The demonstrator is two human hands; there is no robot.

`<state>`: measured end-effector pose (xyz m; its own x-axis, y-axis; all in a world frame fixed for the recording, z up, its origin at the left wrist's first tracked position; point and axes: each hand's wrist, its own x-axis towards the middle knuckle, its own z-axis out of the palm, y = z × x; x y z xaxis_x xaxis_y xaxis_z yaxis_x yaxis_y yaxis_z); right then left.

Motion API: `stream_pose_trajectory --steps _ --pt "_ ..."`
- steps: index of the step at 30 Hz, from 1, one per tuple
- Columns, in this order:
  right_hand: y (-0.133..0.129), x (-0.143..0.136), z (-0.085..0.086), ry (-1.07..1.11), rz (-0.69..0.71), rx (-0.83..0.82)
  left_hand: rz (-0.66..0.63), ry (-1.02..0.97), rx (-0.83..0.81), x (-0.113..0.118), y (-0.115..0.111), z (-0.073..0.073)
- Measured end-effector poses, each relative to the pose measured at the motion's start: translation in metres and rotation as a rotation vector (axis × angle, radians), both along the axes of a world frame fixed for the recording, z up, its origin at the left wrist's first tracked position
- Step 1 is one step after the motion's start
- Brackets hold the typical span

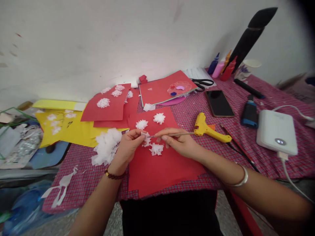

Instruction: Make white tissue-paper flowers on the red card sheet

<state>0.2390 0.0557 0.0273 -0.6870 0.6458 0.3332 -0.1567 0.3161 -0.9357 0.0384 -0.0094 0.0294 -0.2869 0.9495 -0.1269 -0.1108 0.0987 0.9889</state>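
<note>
In the head view my right hand [180,141] grips a thin paintbrush [185,133], held almost level and pointing left. Its far end meets the fingertips of my left hand [131,142], which are pinched on a small piece of white tissue paper [143,133]; the fingers partly hide it. Both hands hover over red paper sheets [164,173]. White tissue tufts sit on the top sheet: one tuft [159,118] at the upper right, another tuft [141,124] at the upper left, and a lower tuft [157,149]. Another tuft lies partly behind my left fingertips. Loose tissue pieces [105,147] are heaped beside my left wrist.
A yellow glue gun [209,129], a second brush [237,144], a phone [219,103] and a white power bank [277,131] lie to the right. Scissors [203,83] and paint bottles [219,68] are behind. Decorated red sheets [108,111] and yellow paper [78,131] lie left.
</note>
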Motion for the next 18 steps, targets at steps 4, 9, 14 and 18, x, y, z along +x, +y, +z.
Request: stream_pose_trajectory --steps 4,9,14,18 --pt "-0.001 -0.001 0.003 -0.042 -0.026 0.009 0.005 0.038 -0.016 0.003 -0.001 0.0" --pt "-0.001 -0.001 0.005 -0.074 -0.032 0.049 -0.007 0.07 -0.022 0.008 0.0 0.001" --pt "0.0 -0.001 0.005 -0.094 -0.038 0.074 -0.018 0.079 -0.01 0.009 -0.002 0.002" --pt "-0.001 -0.001 0.004 -0.088 -0.044 0.074 -0.008 0.059 0.002 0.011 -0.004 0.004"
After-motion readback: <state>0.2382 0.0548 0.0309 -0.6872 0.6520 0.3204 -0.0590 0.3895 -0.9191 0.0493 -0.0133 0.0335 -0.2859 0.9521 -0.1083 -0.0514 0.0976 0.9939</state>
